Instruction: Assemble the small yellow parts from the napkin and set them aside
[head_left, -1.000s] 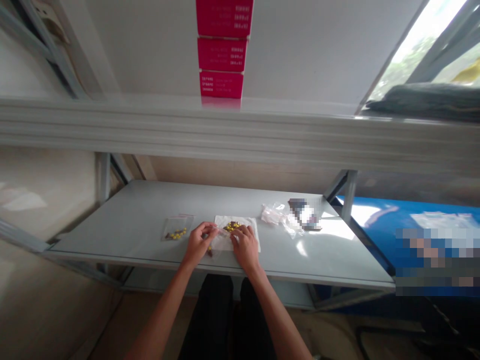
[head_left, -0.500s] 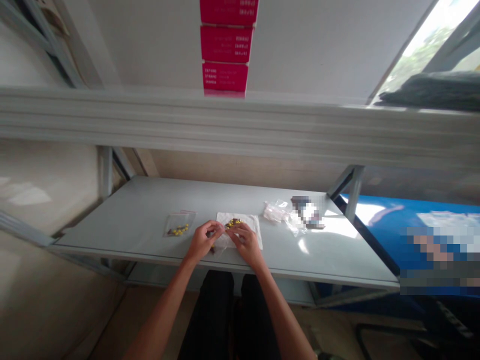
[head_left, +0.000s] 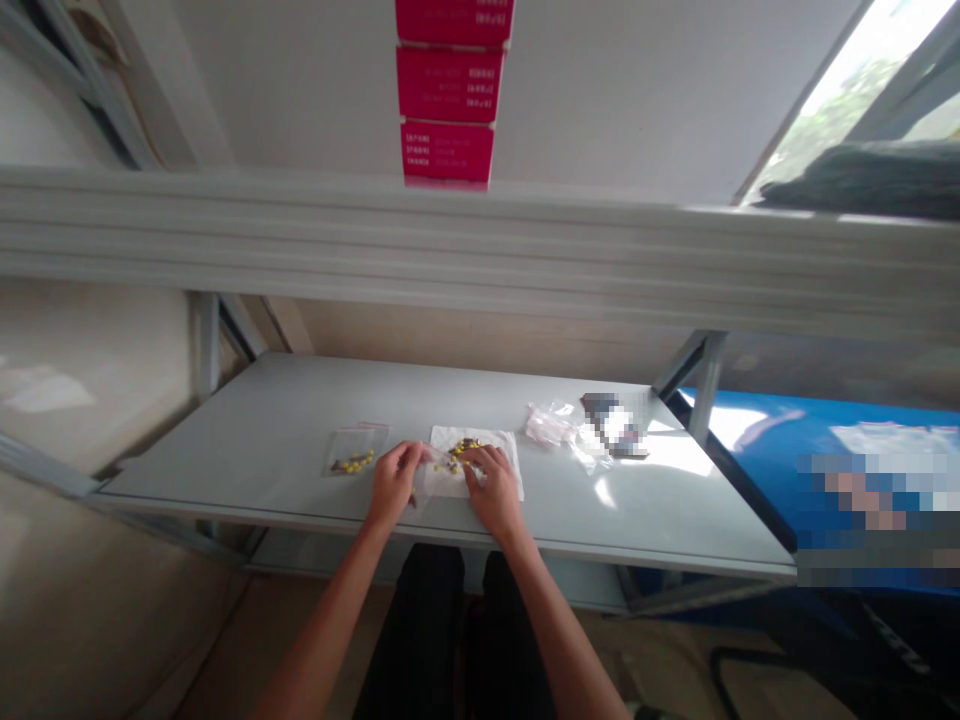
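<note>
A grey shelf (head_left: 375,245) runs right across in front of the person, higher than the pale table (head_left: 255,420) where the work lies. Beyond the table's far right end I see a blue surface (head_left: 739,465), partly blurred out. A column of red boxes (head_left: 447,85) stands on the shelf, printed with small white lettering I can't read from here.

A white cloth (head_left: 451,487) lies flat near the table's front edge, between the person's hands. To its right sits some crumpled clear plastic (head_left: 551,428), beside a dark item (head_left: 600,405) mostly blurred from view.

The left hand (head_left: 392,485) has its grip narrow, thumb and fingers pinching a small clear bag (head_left: 423,488) by the cloth's left side. The right hand (head_left: 493,492) rests over the cloth, fingers bent down at the pills; whether its grip has caught any, I can't tell.

Left of the hands, a second bag (head_left: 334,450) lies flat with several pills inside. Smallest are the pills (head_left: 466,445) themselves, yellow and dark, loosely heaped on the cloth just by the right fingertips.
</note>
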